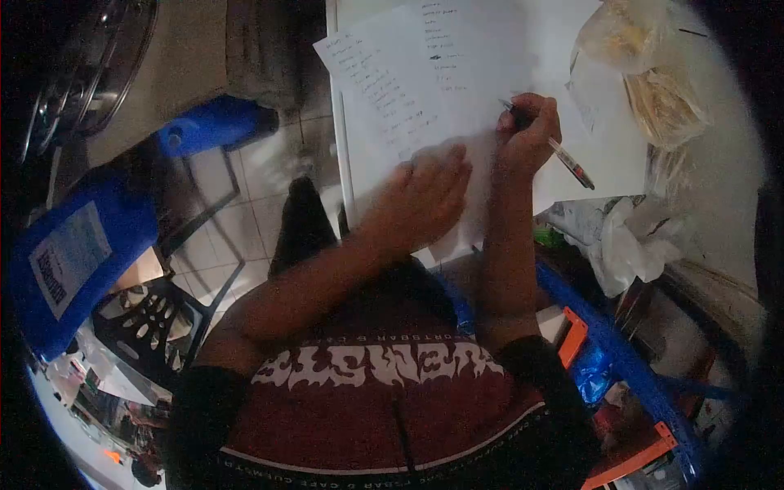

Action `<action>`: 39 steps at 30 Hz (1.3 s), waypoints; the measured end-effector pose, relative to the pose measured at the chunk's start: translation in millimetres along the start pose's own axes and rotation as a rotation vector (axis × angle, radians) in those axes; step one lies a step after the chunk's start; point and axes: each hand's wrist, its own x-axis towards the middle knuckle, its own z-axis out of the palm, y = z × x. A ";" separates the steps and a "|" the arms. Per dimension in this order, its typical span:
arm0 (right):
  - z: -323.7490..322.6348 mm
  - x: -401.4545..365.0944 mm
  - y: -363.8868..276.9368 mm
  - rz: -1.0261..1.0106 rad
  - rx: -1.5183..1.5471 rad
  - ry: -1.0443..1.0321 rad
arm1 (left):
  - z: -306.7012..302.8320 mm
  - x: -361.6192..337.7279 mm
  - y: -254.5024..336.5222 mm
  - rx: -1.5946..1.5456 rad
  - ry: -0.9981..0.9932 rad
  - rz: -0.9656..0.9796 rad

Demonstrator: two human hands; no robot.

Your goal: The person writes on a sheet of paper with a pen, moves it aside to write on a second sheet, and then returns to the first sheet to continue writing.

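Observation:
My right hand [529,135] is closed around a pen [574,165], whose tip points up and left over a white sheet of paper [478,102]. Handwritten lines run down this sheet, with one dark scribbled-out word among them. Flat on the lower part of the paper lies my left hand [425,194], its fingers stretched out and a little blurred. A second handwritten sheet [359,86] sits at an angle to the left, partly overlapped. Both sheets rest on a white table [340,155].
Clear plastic bags with yellowish contents [661,102] lie at the table's right. Below them is a crumpled white plastic bag [633,245]. A blue and orange frame [629,351] stands by my right side. Blue bags [90,245] and a black chair [151,322] are at left.

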 end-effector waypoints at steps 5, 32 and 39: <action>-3.6 -0.6 2.0 -0.011 -0.024 -0.052 | -6.3 9.7 -3.6 -0.149 -0.038 0.004; 28.7 10.4 -1.5 -0.214 -0.321 -0.544 | -3.3 9.8 -6.7 -0.183 -0.015 -0.020; 26.0 13.9 8.8 -0.300 -0.307 -0.564 | -2.7 11.6 -4.7 -0.176 -0.019 -0.014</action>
